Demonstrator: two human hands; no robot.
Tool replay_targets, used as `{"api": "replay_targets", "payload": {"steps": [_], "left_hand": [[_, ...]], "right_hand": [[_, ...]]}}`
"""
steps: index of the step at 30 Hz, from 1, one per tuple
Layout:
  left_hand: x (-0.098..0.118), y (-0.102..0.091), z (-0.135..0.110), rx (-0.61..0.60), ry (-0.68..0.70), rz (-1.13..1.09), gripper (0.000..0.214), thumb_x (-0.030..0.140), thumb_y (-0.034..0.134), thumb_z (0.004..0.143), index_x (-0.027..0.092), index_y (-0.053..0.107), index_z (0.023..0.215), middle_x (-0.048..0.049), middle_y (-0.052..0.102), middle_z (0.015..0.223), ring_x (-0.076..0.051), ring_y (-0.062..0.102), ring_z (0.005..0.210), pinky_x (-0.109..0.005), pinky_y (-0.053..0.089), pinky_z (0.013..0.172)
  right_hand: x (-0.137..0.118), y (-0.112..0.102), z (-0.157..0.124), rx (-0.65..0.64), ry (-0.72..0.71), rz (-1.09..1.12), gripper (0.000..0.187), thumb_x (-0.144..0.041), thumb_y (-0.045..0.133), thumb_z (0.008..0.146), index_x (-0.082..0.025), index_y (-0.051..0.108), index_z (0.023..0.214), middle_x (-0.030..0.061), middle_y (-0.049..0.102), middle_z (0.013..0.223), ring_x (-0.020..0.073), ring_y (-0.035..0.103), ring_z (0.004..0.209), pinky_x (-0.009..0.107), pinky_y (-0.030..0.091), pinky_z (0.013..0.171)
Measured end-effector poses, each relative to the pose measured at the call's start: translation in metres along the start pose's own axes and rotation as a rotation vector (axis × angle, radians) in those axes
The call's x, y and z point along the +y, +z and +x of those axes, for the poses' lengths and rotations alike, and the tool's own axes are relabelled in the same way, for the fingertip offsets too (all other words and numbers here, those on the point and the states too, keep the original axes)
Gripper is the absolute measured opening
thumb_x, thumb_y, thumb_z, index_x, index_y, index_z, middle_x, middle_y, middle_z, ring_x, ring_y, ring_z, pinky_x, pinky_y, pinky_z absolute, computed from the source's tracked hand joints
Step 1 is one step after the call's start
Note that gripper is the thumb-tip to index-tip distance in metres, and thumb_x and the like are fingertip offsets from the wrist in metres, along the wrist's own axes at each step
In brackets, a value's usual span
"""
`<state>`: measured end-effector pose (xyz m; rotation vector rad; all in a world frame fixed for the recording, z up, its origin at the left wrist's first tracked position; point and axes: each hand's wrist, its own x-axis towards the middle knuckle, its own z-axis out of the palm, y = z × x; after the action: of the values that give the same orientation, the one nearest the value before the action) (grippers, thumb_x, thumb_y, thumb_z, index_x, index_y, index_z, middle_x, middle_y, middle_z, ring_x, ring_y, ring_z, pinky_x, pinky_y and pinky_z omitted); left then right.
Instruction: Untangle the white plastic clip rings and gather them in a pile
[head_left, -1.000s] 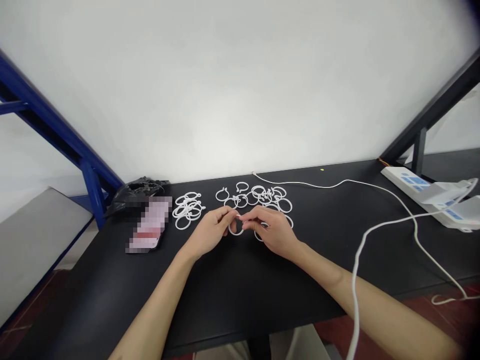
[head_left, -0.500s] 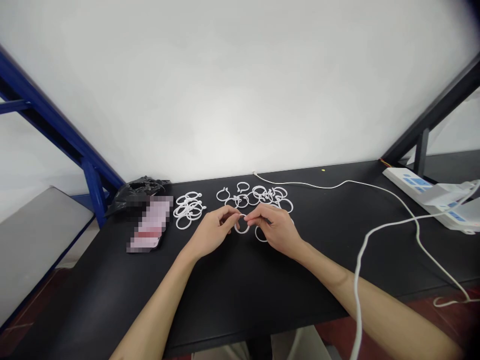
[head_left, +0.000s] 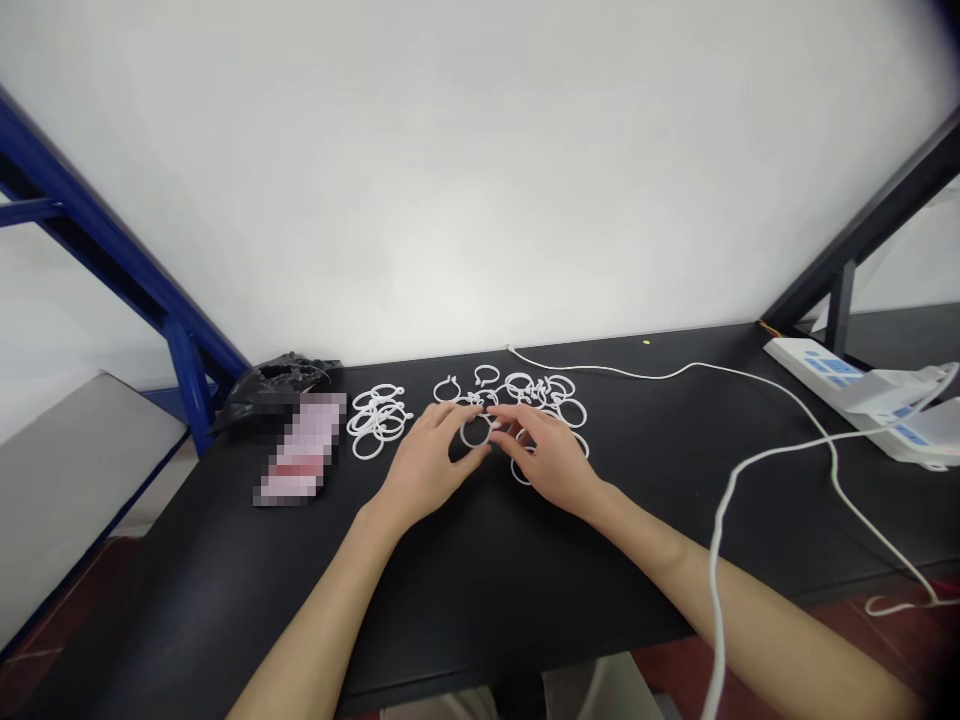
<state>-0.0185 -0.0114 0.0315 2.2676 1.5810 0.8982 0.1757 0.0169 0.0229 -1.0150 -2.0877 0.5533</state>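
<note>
A white plastic ring, like a curtain ring, is between my two hands above the black table. My right hand holds it at its right side, thumb and forefinger closed on the small white end. My left hand is at the ring's left side with thumb and fingers spread apart, the fingertips near its top. Behind and beside my right hand lie several loose white rings, some with a gap in the loop; my right hand partly covers some. Left of my left hand is a pile of similar rings.
A phone with a blurred screen lies at the left, by a crumpled black plastic bag. A white cable crosses the right side, passing over my right forearm. A white power strip lies far right. The wall borders the table's back.
My left thumb and fingers have spread from a pinch on the ring. The ring has turned and shifted slightly left and up, still in my right hand.
</note>
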Motion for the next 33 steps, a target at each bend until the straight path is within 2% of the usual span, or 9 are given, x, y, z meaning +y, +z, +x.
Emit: {"api": "replay_targets", "payload": {"steps": [3, 6, 10, 14, 16, 18, 22, 27, 33], "left_hand": [[-0.013, -0.004, 0.003, 0.147, -0.038, 0.222, 0.039, 0.032, 0.054, 0.091, 0.021, 0.055, 0.129, -0.0095, 0.061, 0.118, -0.027, 0.053, 0.111, -0.042, 0.045, 0.097], [-0.031, -0.01, 0.005, 0.24, -0.179, 0.459, 0.042, 0.031, 0.05, 0.091, 0.014, 0.057, 0.13, -0.0149, 0.061, 0.117, -0.032, 0.052, 0.108, -0.046, 0.043, 0.094], [-0.048, -0.016, 0.003, 0.273, -0.355, 0.61, 0.046, 0.029, 0.045, 0.091, 0.012, 0.056, 0.132, -0.0183, 0.06, 0.121, -0.036, 0.05, 0.109, -0.048, 0.043, 0.088], [-0.052, -0.016, 0.003, 0.28, -0.399, 0.628, 0.047, 0.028, 0.045, 0.091, 0.01, 0.055, 0.133, -0.0194, 0.058, 0.126, -0.038, 0.049, 0.112, -0.05, 0.043, 0.088], [-0.049, -0.012, 0.004, 0.292, -0.339, 0.602, 0.046, 0.027, 0.046, 0.091, 0.011, 0.055, 0.133, -0.019, 0.057, 0.127, -0.037, 0.048, 0.114, -0.051, 0.043, 0.091], [-0.043, -0.005, 0.005, 0.277, -0.204, 0.547, 0.044, 0.025, 0.047, 0.091, 0.013, 0.056, 0.132, -0.0161, 0.058, 0.126, -0.035, 0.047, 0.116, -0.05, 0.043, 0.096], [-0.028, 0.014, 0.008, 0.109, 0.071, 0.438, 0.038, 0.019, 0.049, 0.091, 0.018, 0.059, 0.128, -0.0115, 0.06, 0.125, -0.029, 0.047, 0.116, -0.047, 0.044, 0.1], [-0.02, 0.023, 0.01, 0.047, 0.098, 0.423, 0.024, 0.018, 0.052, 0.092, 0.018, 0.068, 0.109, -0.0115, 0.062, 0.118, -0.029, 0.048, 0.111, -0.047, 0.047, 0.094], [-0.025, 0.017, 0.01, -0.001, 0.166, 0.357, 0.023, 0.019, 0.052, 0.094, 0.022, 0.067, 0.11, -0.0086, 0.063, 0.112, -0.026, 0.048, 0.104, -0.044, 0.048, 0.089]], "right_hand": [[0.004, 0.001, 0.0, -0.025, 0.01, -0.1, 0.029, -0.028, 0.057, 0.093, -0.024, 0.057, 0.123, 0.0052, 0.067, 0.103, 0.0194, 0.063, 0.091, 0.037, 0.054, 0.084], [0.006, 0.0, 0.001, -0.06, -0.044, -0.23, 0.027, -0.027, 0.056, 0.094, -0.022, 0.058, 0.12, 0.0085, 0.064, 0.106, 0.0243, 0.059, 0.102, 0.044, 0.051, 0.091], [0.003, 0.0, 0.002, -0.098, -0.135, -0.333, 0.03, -0.034, 0.06, 0.091, -0.02, 0.062, 0.117, 0.0121, 0.062, 0.117, 0.0288, 0.055, 0.113, 0.05, 0.047, 0.1], [0.0, 0.006, 0.005, -0.189, -0.23, -0.411, 0.053, -0.055, 0.066, 0.083, -0.018, 0.063, 0.121, 0.0149, 0.053, 0.139, 0.0359, 0.038, 0.137, 0.056, 0.034, 0.113], [0.001, 0.009, 0.006, -0.243, -0.265, -0.442, 0.063, -0.063, 0.062, 0.082, -0.017, 0.062, 0.125, 0.0143, 0.048, 0.146, 0.0368, 0.028, 0.144, 0.058, 0.027, 0.117], [0.003, 0.011, 0.006, -0.286, -0.275, -0.459, 0.068, -0.068, 0.055, 0.084, -0.017, 0.061, 0.127, 0.013, 0.047, 0.148, 0.0362, 0.024, 0.146, 0.058, 0.022, 0.119], [0.004, 0.009, 0.005, -0.324, -0.261, -0.461, 0.068, -0.069, 0.05, 0.087, -0.016, 0.061, 0.128, 0.011, 0.055, 0.141, 0.0345, 0.028, 0.144, 0.054, 0.022, 0.12], [0.004, 0.007, 0.003, -0.337, -0.245, -0.427, 0.06, -0.062, 0.055, 0.088, -0.018, 0.06, 0.129, 0.0103, 0.058, 0.138, 0.0338, 0.034, 0.141, 0.053, 0.029, 0.117], [0.006, 0.006, 0.004, -0.304, -0.274, -0.382, 0.047, -0.049, 0.062, 0.088, -0.018, 0.063, 0.123, 0.0112, 0.063, 0.13, 0.0334, 0.041, 0.136, 0.053, 0.037, 0.112]]}}
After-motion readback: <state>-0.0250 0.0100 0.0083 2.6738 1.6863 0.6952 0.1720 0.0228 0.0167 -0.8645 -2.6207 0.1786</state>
